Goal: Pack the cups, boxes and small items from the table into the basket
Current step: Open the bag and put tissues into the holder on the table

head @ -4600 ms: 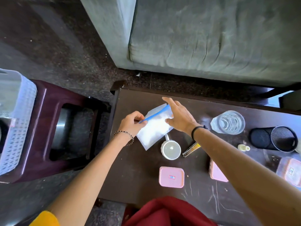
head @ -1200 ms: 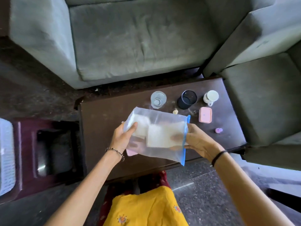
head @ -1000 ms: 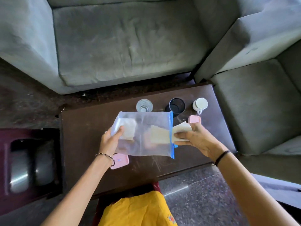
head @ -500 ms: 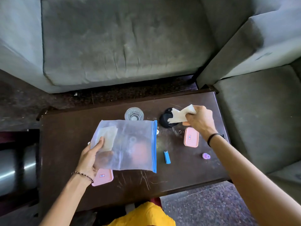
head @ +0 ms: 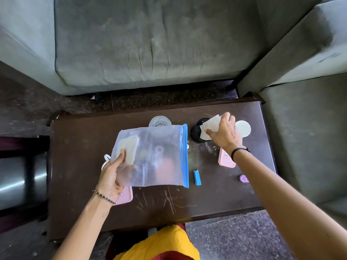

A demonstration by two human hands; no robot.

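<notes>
Left grip [head: 110,177]: fingers and thumb curled round the lower left corner of a clear zip bag [head: 155,156], with the thumb lying on top of the plastic.
Right grip [head: 225,132]: fingertips pinching a white paper sheet [head: 210,126], palm down, over the far right part of the table [head: 75,166].
Clear zip bag: held flat above the middle of the table, its blue zip strip [head: 185,156] running down the right-hand edge.
Inside the bag: a pale folded sheet [head: 129,147] in the upper left corner, directly under the left thumb; shapes on the table show dimly through the plastic.
White paper sheet: over the mouth of the black cup [head: 196,132]; whether it touches the rim cannot be told.
White mug [head: 243,128]: just right of the right grip, partly hidden by it.
Glass tumbler [head: 159,121]: upright at the far side of the table, its near part covered by the bag's top edge.
Right pink box [head: 225,162]: flat on the table, under the right wrist.
Left pink box [head: 125,196]: flat on the table, partly under the left wrist.
Second white cup [head: 106,160]: only a handle and a bit of rim show, beside the left grip and behind the bag.
Small blue item [head: 197,177]: lying just right of the zip strip; too small to name.
Small purple item [head: 243,178]: near the table's right edge, beside the right forearm.
Wrists: a beaded bracelet on the left, a black band on the right.
Surroundings: grey sofa [head: 150,44] beyond the table.
</notes>
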